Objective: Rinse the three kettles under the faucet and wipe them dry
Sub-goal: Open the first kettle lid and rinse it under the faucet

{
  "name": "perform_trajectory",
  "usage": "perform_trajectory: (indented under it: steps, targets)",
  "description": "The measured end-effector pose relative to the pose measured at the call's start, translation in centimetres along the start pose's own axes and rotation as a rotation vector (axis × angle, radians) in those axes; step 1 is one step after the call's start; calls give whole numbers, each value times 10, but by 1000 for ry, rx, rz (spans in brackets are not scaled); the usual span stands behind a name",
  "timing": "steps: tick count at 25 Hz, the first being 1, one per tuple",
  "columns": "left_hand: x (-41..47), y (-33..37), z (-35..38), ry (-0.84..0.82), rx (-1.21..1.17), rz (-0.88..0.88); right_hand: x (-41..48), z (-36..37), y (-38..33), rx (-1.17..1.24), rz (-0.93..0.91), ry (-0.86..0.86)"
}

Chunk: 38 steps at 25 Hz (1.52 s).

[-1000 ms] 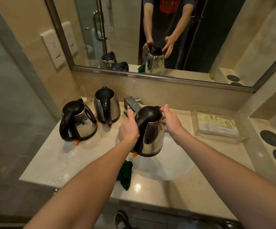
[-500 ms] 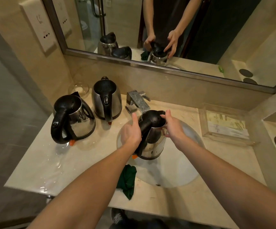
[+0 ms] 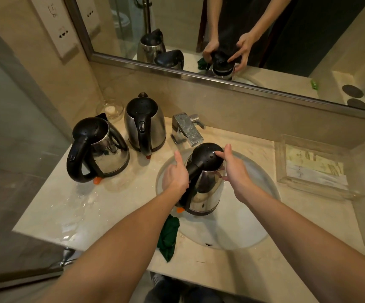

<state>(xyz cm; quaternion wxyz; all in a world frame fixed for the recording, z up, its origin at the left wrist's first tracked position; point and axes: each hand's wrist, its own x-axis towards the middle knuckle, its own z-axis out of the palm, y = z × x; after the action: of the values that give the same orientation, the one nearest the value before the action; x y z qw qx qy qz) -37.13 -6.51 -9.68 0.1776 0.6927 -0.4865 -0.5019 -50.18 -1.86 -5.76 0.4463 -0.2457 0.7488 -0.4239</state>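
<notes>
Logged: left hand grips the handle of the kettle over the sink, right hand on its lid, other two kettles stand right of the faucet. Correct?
No: the head view shows the other two kettles left of the faucet, not right. The left hand does grip the handle of the kettle over the sink, right hand on its lid.

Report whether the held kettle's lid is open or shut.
Shut: the black lid lies flat on the kettle, with the right hand touching its top.
</notes>
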Motion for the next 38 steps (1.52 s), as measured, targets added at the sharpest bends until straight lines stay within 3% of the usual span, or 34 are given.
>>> perform_trajectory:
  steps: [7, 16, 28, 38]
  targets:
    - [5, -2, 6, 7, -24, -44, -2, 2, 0, -341, -256, 20]
    - [2, -9, 13, -9, -27, -31, -9, -10, 9, -718, -479, -136]
    - [26, -13, 18, -18, -53, -97, 24, -20, 12, -505, -513, -78]
    - [56, -33, 24, 21, -189, -191, 99, -16, 9, -556, -348, -209]
